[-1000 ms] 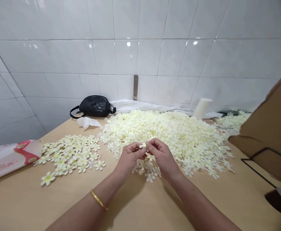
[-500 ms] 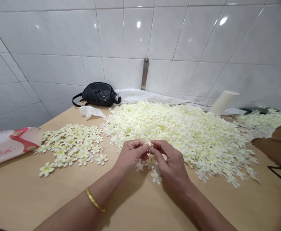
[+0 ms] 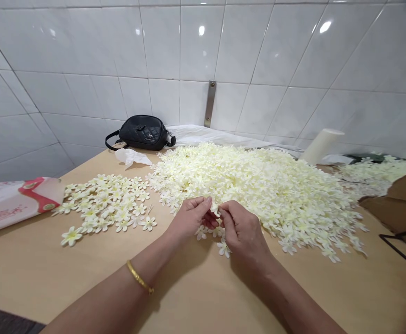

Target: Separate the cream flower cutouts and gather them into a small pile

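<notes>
Between my two hands is a small white artificial flower (image 3: 215, 209), pinched at its petals and partly hidden by the fingers. My left hand (image 3: 193, 217) has its thumb and forefinger closed on one side of it. From the right, my right hand (image 3: 242, 227) grips it between thumb and bent forefinger. Just below the hands, a loose white flower (image 3: 224, 248) lies on the table. Behind them spreads a big heap of white and pale yellow flowers (image 3: 244, 176). A smaller group of yellow-centred flowers (image 3: 101, 204) lies to the left.
A pink and white plastic bag (image 3: 11, 206) lies at the left edge. Against the tiled wall sit a black bag (image 3: 143, 132), crumpled tissue (image 3: 132, 157) and a white roll (image 3: 323, 146). Brown cardboard (image 3: 401, 208) and a black metal frame (image 3: 402, 253) stand at the right.
My hands have drawn slightly apart at the fingertips, and the right hand has turned a little. The flower between them shows more. The whole view has shifted slightly.
</notes>
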{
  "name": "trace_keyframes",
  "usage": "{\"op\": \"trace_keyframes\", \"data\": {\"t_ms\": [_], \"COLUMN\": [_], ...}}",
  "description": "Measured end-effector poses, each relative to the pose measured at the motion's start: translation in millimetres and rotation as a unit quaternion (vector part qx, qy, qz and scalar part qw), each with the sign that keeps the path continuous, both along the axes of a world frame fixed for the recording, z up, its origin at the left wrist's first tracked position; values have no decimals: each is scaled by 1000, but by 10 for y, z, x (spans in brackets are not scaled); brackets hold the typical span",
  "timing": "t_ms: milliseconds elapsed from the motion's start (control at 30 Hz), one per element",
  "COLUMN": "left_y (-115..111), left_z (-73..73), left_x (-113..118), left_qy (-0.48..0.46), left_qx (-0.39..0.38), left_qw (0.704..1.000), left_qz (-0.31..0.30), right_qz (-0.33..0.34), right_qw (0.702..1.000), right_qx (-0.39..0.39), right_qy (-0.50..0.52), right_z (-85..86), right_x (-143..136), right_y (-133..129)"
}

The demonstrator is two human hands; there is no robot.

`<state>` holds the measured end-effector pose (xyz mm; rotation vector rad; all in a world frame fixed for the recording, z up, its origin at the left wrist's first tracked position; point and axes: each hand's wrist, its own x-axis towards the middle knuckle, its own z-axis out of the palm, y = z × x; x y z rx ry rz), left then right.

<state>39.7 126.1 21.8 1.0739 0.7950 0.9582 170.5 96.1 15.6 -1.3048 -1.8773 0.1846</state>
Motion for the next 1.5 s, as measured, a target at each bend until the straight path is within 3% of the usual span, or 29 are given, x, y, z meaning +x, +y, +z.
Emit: {"op": "trace_keyframes", "data": {"t_ms": [200, 333, 500, 733, 967, 1233, 1500], "left_y": [14, -6, -7, -8, 9, 49, 6], "left_z": [8, 7, -19, -33, -63, -116, -98], "left_x": [-5, -8, -10, 4, 13, 16, 1], "left_qy": [20, 33, -34, -54, -103, -83, -115], "left_qx": [21, 40, 15, -22, -44, -38, -30], "left_qw": [1000, 999, 999, 998, 992, 995, 992], "left_qz": [11, 9, -18, -38, -63, -30, -46], "right_qz": [14, 29, 8, -25, -33, 15, -31], "right_qw": [994, 994, 997, 999, 994, 989, 993], "right_qx": [-59, -66, -34, -8, -54, -88, -37], "right_qy": [96, 80, 74, 38, 93, 122, 112], "right_z": [31, 26, -3, -26, -23, 23, 27], "right_x": [-14, -14, -7, 5, 4, 6, -12], "right_y": [-30, -35, -22, -8, 4, -6, 14]}}
